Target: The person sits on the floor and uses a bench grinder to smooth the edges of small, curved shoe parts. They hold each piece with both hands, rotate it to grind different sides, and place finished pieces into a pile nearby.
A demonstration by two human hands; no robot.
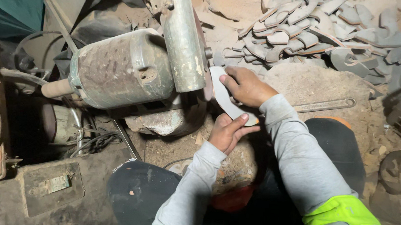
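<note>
The left hand (227, 131) grips the near end of a pale shoe sole (225, 98); the right hand (245, 85) presses down on its upper part. The sole's long axis runs diagonally, its far end touching the grinding wheel (208, 80) of a dusty motor (119, 69). Behind lie a wrench (325, 105) and a heap of soles (319, 31) on the dusty, dim workshop floor (306, 82).

A flat, pale shoe sole (227, 98), lying tilted, its rounded end touching the grinder's spinning wheel (208, 82)
</note>
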